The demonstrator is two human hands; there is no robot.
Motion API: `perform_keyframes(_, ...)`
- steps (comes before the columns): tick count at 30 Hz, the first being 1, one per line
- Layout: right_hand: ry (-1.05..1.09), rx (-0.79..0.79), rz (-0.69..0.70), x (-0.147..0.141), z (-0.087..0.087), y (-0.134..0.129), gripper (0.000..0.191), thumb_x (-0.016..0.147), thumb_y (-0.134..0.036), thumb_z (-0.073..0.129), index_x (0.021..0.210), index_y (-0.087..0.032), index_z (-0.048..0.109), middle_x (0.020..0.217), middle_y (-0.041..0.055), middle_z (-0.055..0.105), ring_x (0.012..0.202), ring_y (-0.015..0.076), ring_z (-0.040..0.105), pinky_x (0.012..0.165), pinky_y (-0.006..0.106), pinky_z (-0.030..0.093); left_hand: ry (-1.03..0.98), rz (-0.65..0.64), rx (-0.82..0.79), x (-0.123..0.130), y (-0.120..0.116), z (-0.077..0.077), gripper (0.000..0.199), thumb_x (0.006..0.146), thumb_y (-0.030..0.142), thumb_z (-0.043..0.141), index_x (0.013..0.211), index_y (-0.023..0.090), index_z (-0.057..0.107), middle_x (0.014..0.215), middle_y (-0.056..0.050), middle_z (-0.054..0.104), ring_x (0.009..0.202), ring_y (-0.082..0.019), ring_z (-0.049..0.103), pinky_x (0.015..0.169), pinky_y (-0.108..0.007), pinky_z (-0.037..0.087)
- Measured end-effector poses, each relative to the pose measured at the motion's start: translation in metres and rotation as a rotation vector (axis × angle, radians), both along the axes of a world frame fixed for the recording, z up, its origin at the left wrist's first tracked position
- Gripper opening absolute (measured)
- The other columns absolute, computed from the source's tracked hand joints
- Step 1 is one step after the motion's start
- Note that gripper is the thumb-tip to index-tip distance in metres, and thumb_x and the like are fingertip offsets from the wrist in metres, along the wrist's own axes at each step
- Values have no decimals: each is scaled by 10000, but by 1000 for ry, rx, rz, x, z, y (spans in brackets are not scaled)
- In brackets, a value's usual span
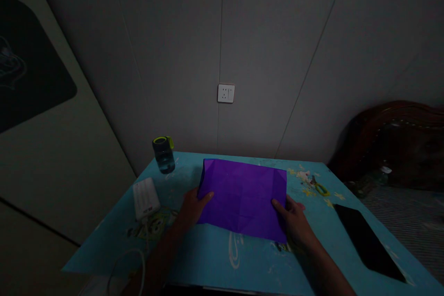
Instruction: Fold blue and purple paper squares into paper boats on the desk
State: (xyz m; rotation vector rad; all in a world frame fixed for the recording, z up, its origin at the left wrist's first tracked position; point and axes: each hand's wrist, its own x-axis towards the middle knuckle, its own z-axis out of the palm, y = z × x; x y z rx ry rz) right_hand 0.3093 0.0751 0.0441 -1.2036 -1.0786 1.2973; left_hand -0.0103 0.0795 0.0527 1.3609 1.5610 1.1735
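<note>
A sheet of purple paper [243, 199] with faint crease lines is held up over the table, its broad face towards me. My left hand [194, 206] grips its left edge, thumb on the front and fingers behind. At the lower right edge my right hand [293, 217] holds it the same way. Both sets of fingers are partly hidden behind the paper. Its left side bends back a little, showing a darker edge.
On the blue patterned table [222, 259] stand a water bottle [164, 156] and a white power bank [145, 198] with a cable. Yellow-handled scissors [321, 188] and a flat black object [367, 240] lie to the right. A wall socket [226, 93] is behind.
</note>
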Motion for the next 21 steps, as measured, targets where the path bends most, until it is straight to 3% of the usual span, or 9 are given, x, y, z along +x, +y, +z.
perform_keyframes(4, 81, -78, 79, 4, -5, 0, 559, 764, -421, 764, 1247, -222, 568, 1085, 91, 746, 913, 280, 733, 777, 395, 606, 29, 34, 22, -3, 2, -1, 443, 740, 463, 679, 1016, 120, 727, 967, -110, 768, 924, -307, 717, 818, -396, 561)
perform_keyframes(8, 90, -101, 147, 0, -12, 6, 566, 747, -390, 783, 1234, -203, 563, 1004, 88, 765, 820, 266, 748, 748, 399, 612, 48, 25, -16, -13, 16, -6, 358, 735, 377, 703, 989, 127, 728, 938, -91, 773, 867, -284, 730, 735, -341, 571)
perform_keyframes(11, -105, 9, 54, -8, -12, 27, 492, 770, -427, 742, 1164, -162, 613, 897, 96, 773, 730, 263, 747, 667, 376, 616, 85, 52, -23, -20, 37, -8, 338, 739, 296, 710, 1033, 129, 702, 949, -87, 770, 847, -260, 730, 705, -314, 567)
perform_keyframes(13, -397, 145, 8, -11, -10, 47, 464, 810, -435, 680, 1159, -134, 626, 822, 94, 768, 703, 262, 739, 646, 378, 612, 139, 110, -11, -23, 52, -10, 416, 756, 248, 694, 1150, 129, 639, 994, -90, 756, 893, -243, 719, 755, -311, 559)
perform_keyframes(15, -498, 197, -35, -11, -8, 65, 492, 807, -398, 680, 1217, -137, 610, 863, 98, 761, 794, 275, 730, 749, 422, 596, 208, 158, 5, -26, 63, -13, 510, 783, 219, 660, 1272, 127, 547, 1016, -104, 739, 910, -241, 710, 796, -340, 555)
perform_keyframes(18, -659, 320, -80, -13, -7, 75, 544, 807, -346, 687, 1301, -148, 573, 1169, 167, 679, 1121, 323, 620, 1017, 509, 448, 335, 184, 92, -26, 65, -17, 584, 829, 220, 598, 1381, 114, 438, 1231, -177, 634, 1143, -293, 610, 988, -460, 466)
perform_keyframes(21, -890, 545, 46, -22, -10, 64, 479, 867, -371, 633, 1306, -186, 591, 1331, 167, 578, 1252, 326, 514, 1099, 524, 353, 441, 79, 222, -18, 52, -19, 523, 863, 272, 565, 1364, 146, 487, 1389, -172, 513, 1325, -311, 441, 1127, -510, 309)
